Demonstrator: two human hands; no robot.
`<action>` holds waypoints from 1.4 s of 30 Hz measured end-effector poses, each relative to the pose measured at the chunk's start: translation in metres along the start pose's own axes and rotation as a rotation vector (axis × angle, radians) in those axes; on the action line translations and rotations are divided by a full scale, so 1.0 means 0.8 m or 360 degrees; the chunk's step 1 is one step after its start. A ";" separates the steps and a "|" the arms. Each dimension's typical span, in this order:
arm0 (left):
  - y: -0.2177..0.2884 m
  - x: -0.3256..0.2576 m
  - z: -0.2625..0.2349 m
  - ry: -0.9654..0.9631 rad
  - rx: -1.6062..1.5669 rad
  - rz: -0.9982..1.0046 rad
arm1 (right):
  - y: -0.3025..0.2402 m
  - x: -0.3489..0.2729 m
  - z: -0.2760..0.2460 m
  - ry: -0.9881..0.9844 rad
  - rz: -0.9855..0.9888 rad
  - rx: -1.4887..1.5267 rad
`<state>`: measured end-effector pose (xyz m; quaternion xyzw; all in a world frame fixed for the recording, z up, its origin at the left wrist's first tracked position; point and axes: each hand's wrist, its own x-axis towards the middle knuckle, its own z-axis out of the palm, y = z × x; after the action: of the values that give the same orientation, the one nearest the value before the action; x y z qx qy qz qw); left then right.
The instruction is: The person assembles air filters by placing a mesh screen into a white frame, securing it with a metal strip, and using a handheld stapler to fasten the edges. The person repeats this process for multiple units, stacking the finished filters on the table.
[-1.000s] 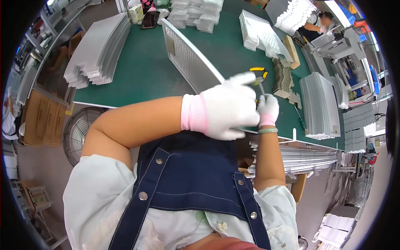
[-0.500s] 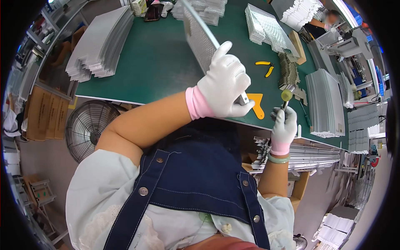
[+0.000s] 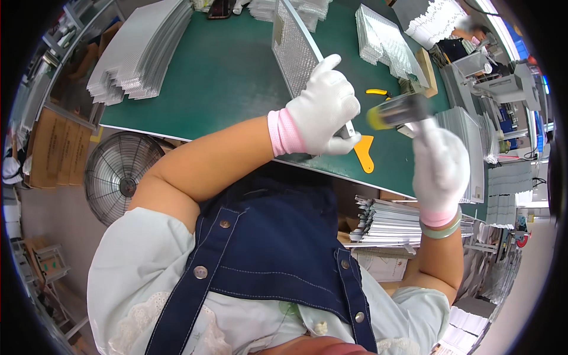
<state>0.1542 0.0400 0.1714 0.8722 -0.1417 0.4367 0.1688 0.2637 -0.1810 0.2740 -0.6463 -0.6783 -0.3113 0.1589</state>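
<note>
My left hand, in a white glove with a pink cuff, grips the near corner of a flat metal mesh panel lying on the green table. My right hand, also gloved, holds a blurred tool with a yellow end and a dark body, raised just right of the panel's corner. An orange plastic scraper lies on the table between both hands.
Stacks of mesh sheets sit at the back left and back right. A yellow-handled tool lies on the table. A floor fan stands left of the table. More sheet stacks lie under the table's right side.
My right hand has risen from below the table edge to beside the panel's corner, now swinging the tool. My left hand keeps its grip on the panel.
</note>
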 end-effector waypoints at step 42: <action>0.013 0.079 0.041 -0.0583 0.0173 -0.0254 | 0.349 0.021 -0.039 0.0696 0.1153 -0.0432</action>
<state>0.2101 0.0109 0.2061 0.9533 -0.0765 0.2631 0.1270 0.5288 -0.1959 0.3684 -0.7763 -0.3115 -0.4511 0.3113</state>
